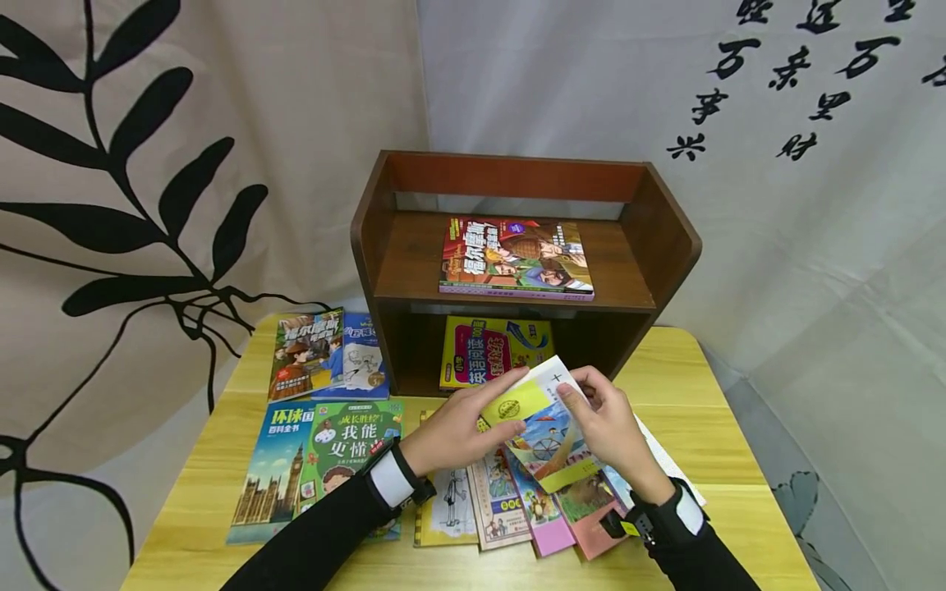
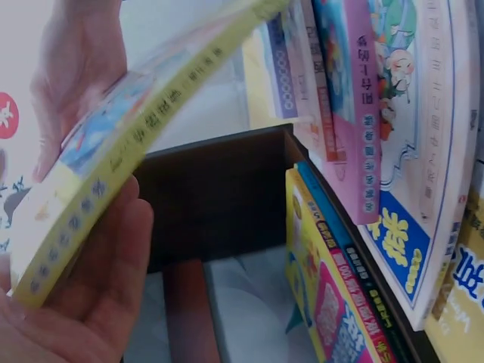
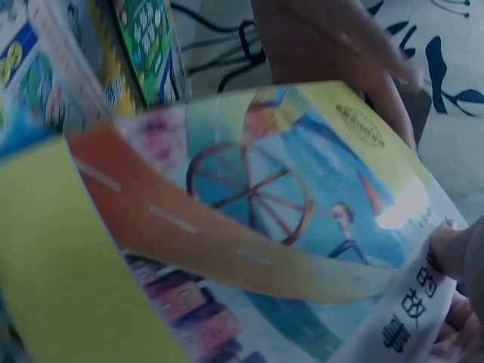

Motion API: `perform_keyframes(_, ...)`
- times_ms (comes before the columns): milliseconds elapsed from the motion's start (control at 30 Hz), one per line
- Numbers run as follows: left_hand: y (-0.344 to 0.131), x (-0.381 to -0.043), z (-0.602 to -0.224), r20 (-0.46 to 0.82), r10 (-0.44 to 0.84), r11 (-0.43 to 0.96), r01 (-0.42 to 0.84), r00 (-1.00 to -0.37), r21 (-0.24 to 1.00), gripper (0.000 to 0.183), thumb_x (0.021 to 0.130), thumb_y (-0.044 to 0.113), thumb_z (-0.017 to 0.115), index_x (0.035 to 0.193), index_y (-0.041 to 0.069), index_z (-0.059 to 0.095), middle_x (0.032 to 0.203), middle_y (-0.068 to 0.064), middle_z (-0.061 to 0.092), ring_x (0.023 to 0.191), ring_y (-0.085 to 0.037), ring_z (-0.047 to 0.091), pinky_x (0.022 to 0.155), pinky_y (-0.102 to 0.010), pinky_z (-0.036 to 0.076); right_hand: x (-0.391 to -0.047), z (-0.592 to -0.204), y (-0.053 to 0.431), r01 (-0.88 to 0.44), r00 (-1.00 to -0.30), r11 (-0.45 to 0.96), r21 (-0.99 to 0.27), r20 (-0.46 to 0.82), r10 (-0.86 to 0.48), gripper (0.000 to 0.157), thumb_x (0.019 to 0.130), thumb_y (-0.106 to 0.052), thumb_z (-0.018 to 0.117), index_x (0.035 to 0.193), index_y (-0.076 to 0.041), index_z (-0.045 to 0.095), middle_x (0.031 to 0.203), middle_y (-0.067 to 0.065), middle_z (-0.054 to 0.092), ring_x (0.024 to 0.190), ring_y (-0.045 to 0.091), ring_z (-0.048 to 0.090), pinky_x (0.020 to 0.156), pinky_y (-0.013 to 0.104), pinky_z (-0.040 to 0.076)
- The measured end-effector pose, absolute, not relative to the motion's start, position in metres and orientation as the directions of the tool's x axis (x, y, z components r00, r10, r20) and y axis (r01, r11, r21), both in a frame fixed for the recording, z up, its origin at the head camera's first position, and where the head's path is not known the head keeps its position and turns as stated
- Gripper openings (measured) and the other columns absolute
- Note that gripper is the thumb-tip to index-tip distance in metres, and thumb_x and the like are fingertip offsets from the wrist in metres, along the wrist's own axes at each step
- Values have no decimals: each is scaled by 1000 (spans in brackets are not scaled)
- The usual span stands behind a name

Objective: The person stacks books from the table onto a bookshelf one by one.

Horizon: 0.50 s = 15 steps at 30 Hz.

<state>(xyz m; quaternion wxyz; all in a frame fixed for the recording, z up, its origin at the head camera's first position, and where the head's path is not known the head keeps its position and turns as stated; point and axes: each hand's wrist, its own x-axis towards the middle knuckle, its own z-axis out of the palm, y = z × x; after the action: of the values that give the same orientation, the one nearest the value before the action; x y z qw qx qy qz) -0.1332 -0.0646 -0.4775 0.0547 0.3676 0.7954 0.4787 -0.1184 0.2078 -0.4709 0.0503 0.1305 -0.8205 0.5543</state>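
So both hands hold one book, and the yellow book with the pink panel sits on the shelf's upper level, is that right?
No, the head view shows that yellow book on the lower level of the shelf. The left hand and right hand do hold one book.

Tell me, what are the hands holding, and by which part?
A book: the left hand holds its left edge; the right hand pinches its white title strip.

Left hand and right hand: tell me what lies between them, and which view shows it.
The illustrated book lies between the left hand and the right hand, both holding it. The head view shows this most plainly.
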Motion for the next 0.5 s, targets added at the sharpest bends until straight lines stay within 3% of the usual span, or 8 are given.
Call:
perform_keyframes(233, -66, -132, -479, 380, 615, 315, 657, -691, 685, 64, 109, 23, 55, 168, 27, 31, 137, -7, 68, 105, -10, 69, 86, -28, 60, -118, -479, 200, -245, -968, 338, -909, 207, -145, 22, 107, -26, 61, 119, -8, 68, 103, 14, 75, 84, 22, 73, 67, 33, 61)
perform_keyframes(367, -68, -132, -478, 423, 598, 315, 685, -681, 656, 61, 110, 18, 54, 167, 25, 34, 122, -2, 68, 89, -7, 64, 76, -24, 57, -118, -478, 202, -248, -967, 372, -894, 205, -152, 26, 107, -28, 61, 128, -13, 69, 111, 11, 74, 93, 20, 72, 76, 30, 60)
perform_keyframes(500, -73, -132, -472, 471, 554, 331, 701, -687, 632, 60, 109, 15, 55, 166, 23, 38, 113, -1, 67, 77, -7, 58, 65, -22, 51, -116, -477, 207, -275, -961, 363, -890, 238, -144, 32, 107, -26, 61, 138, -17, 65, 126, 9, 72, 112, 16, 69, 95, 23, 55)
